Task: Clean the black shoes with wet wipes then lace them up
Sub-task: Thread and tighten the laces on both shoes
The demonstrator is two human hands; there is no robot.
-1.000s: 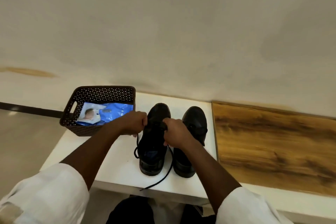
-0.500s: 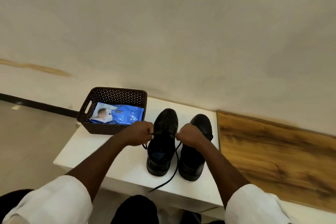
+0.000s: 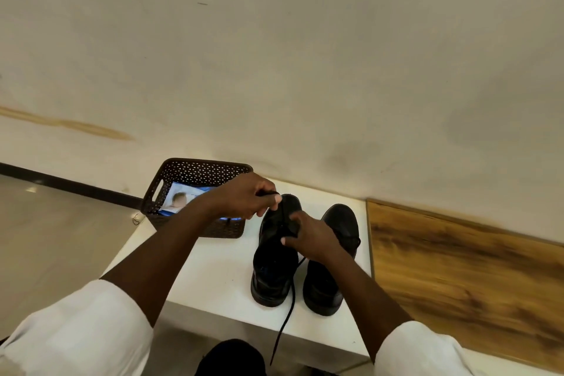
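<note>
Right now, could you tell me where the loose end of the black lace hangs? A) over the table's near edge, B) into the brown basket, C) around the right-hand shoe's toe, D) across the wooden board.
A: the lace trails from the left-hand shoe down past the near edge of the white table, while both hands work at the shoe's top.

Two black shoes [image 3: 305, 256] stand side by side, lace [image 3: 287, 311] trailing loose.
</note>
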